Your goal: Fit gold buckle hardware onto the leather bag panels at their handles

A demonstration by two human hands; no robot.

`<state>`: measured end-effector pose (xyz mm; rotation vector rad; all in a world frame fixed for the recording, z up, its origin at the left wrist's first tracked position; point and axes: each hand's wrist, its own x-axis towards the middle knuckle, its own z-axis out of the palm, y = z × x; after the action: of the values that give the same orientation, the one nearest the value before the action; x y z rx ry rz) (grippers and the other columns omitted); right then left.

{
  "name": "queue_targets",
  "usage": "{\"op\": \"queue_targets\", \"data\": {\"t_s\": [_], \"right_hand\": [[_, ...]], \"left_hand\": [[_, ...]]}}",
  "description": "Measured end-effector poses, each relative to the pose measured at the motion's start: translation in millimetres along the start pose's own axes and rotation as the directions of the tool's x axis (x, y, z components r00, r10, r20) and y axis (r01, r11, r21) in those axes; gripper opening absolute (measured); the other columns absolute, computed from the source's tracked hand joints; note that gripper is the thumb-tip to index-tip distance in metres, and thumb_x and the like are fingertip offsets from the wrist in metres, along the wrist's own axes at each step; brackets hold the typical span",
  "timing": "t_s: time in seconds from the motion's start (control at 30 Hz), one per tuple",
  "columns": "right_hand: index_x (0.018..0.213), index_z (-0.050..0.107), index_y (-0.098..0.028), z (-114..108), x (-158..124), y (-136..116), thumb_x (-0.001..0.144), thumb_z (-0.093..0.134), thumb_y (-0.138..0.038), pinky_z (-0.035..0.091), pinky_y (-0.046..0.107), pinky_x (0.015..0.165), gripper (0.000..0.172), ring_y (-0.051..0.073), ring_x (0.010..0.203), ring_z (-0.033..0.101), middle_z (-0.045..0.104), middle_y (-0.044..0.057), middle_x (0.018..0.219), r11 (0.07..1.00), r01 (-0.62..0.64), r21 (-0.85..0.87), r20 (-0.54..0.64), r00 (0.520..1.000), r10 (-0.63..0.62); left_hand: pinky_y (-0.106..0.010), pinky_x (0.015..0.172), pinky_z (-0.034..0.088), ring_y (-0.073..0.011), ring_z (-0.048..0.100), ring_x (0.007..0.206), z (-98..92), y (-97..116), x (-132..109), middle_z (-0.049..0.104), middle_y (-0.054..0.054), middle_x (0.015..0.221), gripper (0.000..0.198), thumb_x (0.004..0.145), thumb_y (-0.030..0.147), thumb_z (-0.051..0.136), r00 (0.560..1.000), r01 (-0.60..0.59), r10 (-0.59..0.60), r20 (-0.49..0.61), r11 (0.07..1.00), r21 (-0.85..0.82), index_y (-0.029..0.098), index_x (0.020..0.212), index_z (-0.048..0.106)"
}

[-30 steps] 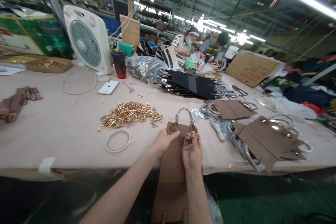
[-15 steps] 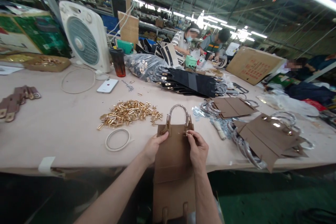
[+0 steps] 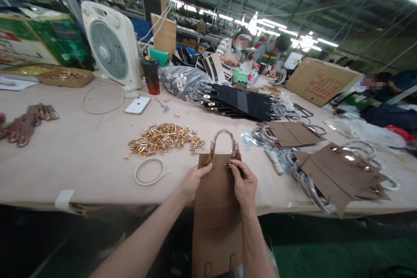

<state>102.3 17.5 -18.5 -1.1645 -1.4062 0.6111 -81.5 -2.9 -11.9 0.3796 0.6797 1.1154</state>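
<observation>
A brown handbag panel [image 3: 217, 208] hangs over the table's front edge, its plastic-wrapped handle [image 3: 224, 132] arching up at the far end. My left hand [image 3: 193, 181] grips the panel's left side, thumb on top by the left handle base. Near the right handle base, my right hand [image 3: 245, 182] pinches a small gold metal fitting [image 3: 227, 164] against the panel. Its exact shape is partly hidden by the fingers. A heap of gold metal fittings [image 3: 164, 139] lies beyond my left hand, with a roll of white tape [image 3: 149, 171] in front of it.
More brown bag panels [image 3: 339, 173] with wrapped handles lie to the right. Black panels [image 3: 241, 102] are stacked behind. Further left stand a white fan [image 3: 110, 47], a dark tumbler [image 3: 151, 77] and a phone [image 3: 137, 105]. Brown straps [image 3: 29, 124] rest at far left. Two people work across the table.
My view has turned slightly left, so the scene sits further right. My right hand has moved the gold fitting slightly left over the panel. The left hand keeps its grip.
</observation>
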Motion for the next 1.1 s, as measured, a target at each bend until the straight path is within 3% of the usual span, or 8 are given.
{"op": "queue_targets", "data": {"t_s": [0.2, 0.37, 0.67, 0.93, 1.1], "right_hand": [[0.107, 0.079, -0.024, -2, 3, -5, 0.099, 0.064, -0.029, 0.057, 0.042, 0.098, 0.018, 0.023, 0.104, 0.072, 0.078, 0.008, 0.110, 0.988, 0.149, -0.033, 0.081, 0.986, -0.146], [0.118, 0.077, -0.028, -11, 4, -4, 0.095, 0.068, -0.026, 0.056, 0.046, 0.102, 0.025, 0.026, 0.111, 0.071, 0.077, 0.008, 0.117, 0.962, 0.257, -0.093, 0.183, 0.954, -0.237], [0.124, 0.074, -0.028, -8, 6, 8, 0.097, 0.065, -0.022, 0.058, 0.043, 0.101, 0.030, 0.025, 0.111, 0.071, 0.075, 0.009, 0.118, 0.910, 0.361, -0.206, 0.230, 0.921, -0.313], [0.125, 0.072, -0.026, -10, 12, 1, 0.102, 0.057, -0.017, 0.060, 0.036, 0.102, 0.029, 0.020, 0.112, 0.071, 0.074, 0.009, 0.120, 0.842, 0.476, -0.255, 0.347, 0.858, -0.379], [0.127, 0.072, -0.027, -10, 14, 2, 0.104, 0.056, -0.017, 0.062, 0.033, 0.098, 0.030, 0.019, 0.109, 0.072, 0.075, 0.008, 0.118, 0.829, 0.493, -0.264, 0.364, 0.847, -0.388]], "left_hand": [[-0.047, 0.090, 0.064, -0.0329, 0.079, 0.095, 1.6, 2, 0, 0.080, -0.019, 0.111, 0.042, 0.085, 0.034, 0.079, 1.000, 0.006, -0.006, 0.009, 1.000, -0.003, 0.010, 0.119, 0.072], [-0.044, 0.086, 0.065, -0.0321, 0.080, 0.091, 1.9, 1, 0, 0.080, -0.019, 0.110, 0.040, 0.084, 0.033, 0.079, 1.000, -0.007, 0.007, -0.008, 1.000, -0.004, 0.010, 0.116, 0.073], [-0.045, 0.089, 0.063, -0.0317, 0.079, 0.091, -0.6, -2, 2, 0.080, -0.018, 0.108, 0.046, 0.082, 0.035, 0.082, 0.999, -0.041, 0.042, -0.033, 0.999, 0.021, 0.009, 0.119, 0.072], [-0.043, 0.088, 0.063, -0.0304, 0.080, 0.086, 3.8, 0, -1, 0.081, -0.018, 0.105, 0.051, 0.079, 0.037, 0.084, 0.999, -0.033, 0.035, -0.037, 0.999, 0.041, 0.008, 0.119, 0.073], [-0.042, 0.090, 0.062, -0.0310, 0.080, 0.090, 3.2, -1, 0, 0.081, -0.018, 0.105, 0.052, 0.080, 0.037, 0.085, 0.998, -0.047, 0.050, -0.046, 0.997, 0.064, 0.008, 0.121, 0.073]]}}
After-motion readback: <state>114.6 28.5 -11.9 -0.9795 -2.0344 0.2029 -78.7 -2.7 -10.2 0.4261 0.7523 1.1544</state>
